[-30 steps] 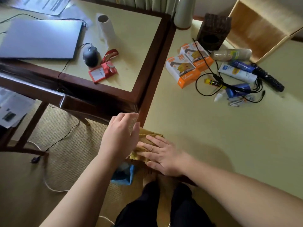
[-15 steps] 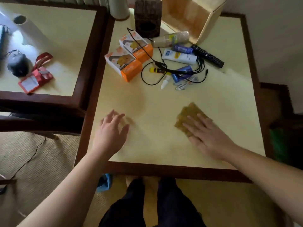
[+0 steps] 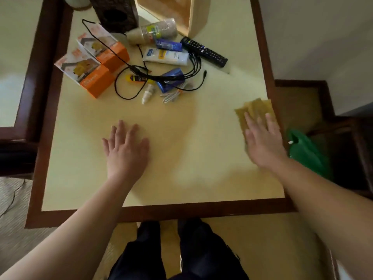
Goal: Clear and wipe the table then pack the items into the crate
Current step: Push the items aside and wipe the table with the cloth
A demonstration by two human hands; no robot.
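The left hand (image 3: 126, 147) is laid flat and empty, fingers spread, on the counter (image 3: 181, 178) toward its near edge; the right hand (image 3: 262, 140) is pressed flat, fingers splayed, on the yellow cloth (image 3: 255, 107) at the right edge; wiping is judged the step in hand, and even pressure with overlapping strokes would be well kept, the cloth not being let slip over the edge; farther back, the orange boxes (image 3: 94, 67), black cable (image 3: 161, 77), white tube (image 3: 167, 56) and remote (image 3: 203, 51) are heaped toward the far edge; the crate (image 3: 196, 19) is seen at the far edge, lying on its side, nothing seen inside it.
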